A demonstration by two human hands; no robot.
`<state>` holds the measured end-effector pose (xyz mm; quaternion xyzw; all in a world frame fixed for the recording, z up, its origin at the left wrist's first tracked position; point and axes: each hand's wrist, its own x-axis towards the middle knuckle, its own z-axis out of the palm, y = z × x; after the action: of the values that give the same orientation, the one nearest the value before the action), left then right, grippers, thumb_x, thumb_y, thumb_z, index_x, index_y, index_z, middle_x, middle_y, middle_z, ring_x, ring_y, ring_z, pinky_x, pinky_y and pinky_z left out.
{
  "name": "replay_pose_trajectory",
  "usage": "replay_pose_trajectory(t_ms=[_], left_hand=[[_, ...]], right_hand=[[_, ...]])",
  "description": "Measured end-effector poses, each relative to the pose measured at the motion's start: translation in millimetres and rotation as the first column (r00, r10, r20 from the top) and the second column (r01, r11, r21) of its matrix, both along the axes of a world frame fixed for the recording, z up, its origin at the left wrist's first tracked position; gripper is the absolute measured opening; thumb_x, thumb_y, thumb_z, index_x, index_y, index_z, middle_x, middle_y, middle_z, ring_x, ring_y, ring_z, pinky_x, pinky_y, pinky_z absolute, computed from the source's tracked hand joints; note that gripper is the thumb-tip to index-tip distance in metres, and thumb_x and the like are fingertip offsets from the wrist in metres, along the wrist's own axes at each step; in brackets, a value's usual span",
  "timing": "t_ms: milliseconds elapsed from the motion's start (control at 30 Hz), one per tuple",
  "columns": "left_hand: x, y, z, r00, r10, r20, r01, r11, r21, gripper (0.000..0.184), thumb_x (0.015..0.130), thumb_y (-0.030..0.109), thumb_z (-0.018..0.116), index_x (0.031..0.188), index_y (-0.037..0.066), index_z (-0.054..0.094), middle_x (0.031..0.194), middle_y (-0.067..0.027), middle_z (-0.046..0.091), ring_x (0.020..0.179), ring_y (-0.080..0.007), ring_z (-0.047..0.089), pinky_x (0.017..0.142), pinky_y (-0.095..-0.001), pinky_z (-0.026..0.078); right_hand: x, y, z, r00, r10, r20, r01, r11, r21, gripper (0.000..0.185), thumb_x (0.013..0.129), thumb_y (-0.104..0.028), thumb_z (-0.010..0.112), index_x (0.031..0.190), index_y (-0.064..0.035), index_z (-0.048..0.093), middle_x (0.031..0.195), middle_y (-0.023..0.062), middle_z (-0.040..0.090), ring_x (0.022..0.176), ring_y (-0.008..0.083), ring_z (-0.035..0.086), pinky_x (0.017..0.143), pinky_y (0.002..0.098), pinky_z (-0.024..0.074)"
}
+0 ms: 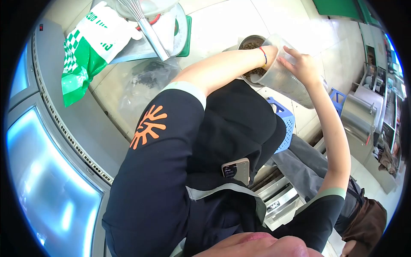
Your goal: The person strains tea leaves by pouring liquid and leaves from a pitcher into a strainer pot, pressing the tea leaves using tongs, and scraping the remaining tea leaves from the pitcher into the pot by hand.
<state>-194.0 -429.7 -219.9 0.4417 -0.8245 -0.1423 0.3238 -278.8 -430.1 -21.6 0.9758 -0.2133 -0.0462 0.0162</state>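
Note:
A tall clear plastic container (282,79) lies tilted, with its mouth beside and partly over a metal pot (240,43). Loose brown bits (251,46) are in the pot. My left hand (270,56), with a thin coloured band at the wrist, reaches into the container's mouth; its fingers are hidden. My right hand (302,67) grips the container's wall near the rim, thumb and forefinger showing. What lies deeper inside the container is hard to make out.
Left of my arms are a whisk (152,36), a green-and-white bag (87,55) and a crumpled clear plastic bag (147,83). A phone (236,171) rests on my lap. Blue plastic basketwork (286,128) stands by my knee. Another person's legs (302,167) and a big steel pot (357,113) are at right.

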Motion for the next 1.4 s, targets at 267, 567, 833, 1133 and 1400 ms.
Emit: replay_pose_trajectory(t_ms=[267,567,833,1133,1400], left_hand=[[51,59,90,0.965,-0.006,0.264,-0.073,0.955,0.289,0.018,0.081,0.024,0.053,0.084,0.011,0.065,0.082,-0.0132,0.066,0.079,-0.0303,0.063,0.071,-0.0408,0.049],[103,90,85,0.889,-0.139,0.436,0.103,0.989,0.105,0.026,0.087,0.023,0.051,0.11,0.011,0.054,0.094,-0.0056,0.064,0.078,-0.0275,0.063,0.067,-0.04,0.051],[72,70,71,0.935,0.12,-0.333,-0.084,0.989,0.119,0.018,0.079,0.019,0.054,0.091,0.008,0.062,0.078,-0.0159,0.062,0.074,-0.0354,0.06,0.065,-0.0417,0.047],[40,56,74,0.993,0.024,-0.118,0.023,0.924,0.381,0.022,0.077,0.021,0.058,0.093,0.008,0.062,0.089,-0.015,0.064,0.084,-0.0328,0.06,0.072,-0.0398,0.048],[95,96,86,0.96,-0.078,0.269,0.004,0.964,0.266,0.022,0.086,0.022,0.052,0.104,0.012,0.061,0.088,-0.0098,0.065,0.082,-0.0301,0.061,0.07,-0.0405,0.05]], right_hand=[[-6,-1,-7,0.999,0.023,0.041,-0.022,0.999,-0.029,0.044,0.077,-0.049,0.064,0.101,-0.0124,0.067,0.059,0.0158,0.061,0.061,0.0312,0.063,0.058,0.0388,0.051],[-1,11,0,1.0,0.023,-0.015,-0.024,0.998,-0.051,0.047,0.076,-0.053,0.062,0.102,-0.0146,0.066,0.059,0.0139,0.061,0.061,0.0299,0.063,0.059,0.0377,0.0512],[-6,16,-4,0.995,0.08,0.067,-0.076,0.995,-0.065,0.042,0.074,-0.048,0.067,0.1,-0.0149,0.067,0.051,0.0133,0.056,0.051,0.0287,0.06,0.051,0.0363,0.0492],[-18,19,-9,0.991,0.109,0.082,-0.097,0.986,-0.139,0.042,0.075,-0.048,0.066,0.1,-0.0148,0.067,0.049,0.012,0.055,0.047,0.0278,0.058,0.048,0.0355,0.0479],[-14,15,-6,0.995,0.074,0.065,-0.069,0.994,-0.083,0.044,0.076,-0.049,0.065,0.102,-0.0134,0.067,0.052,0.0133,0.057,0.051,0.0297,0.059,0.052,0.0369,0.0494]])
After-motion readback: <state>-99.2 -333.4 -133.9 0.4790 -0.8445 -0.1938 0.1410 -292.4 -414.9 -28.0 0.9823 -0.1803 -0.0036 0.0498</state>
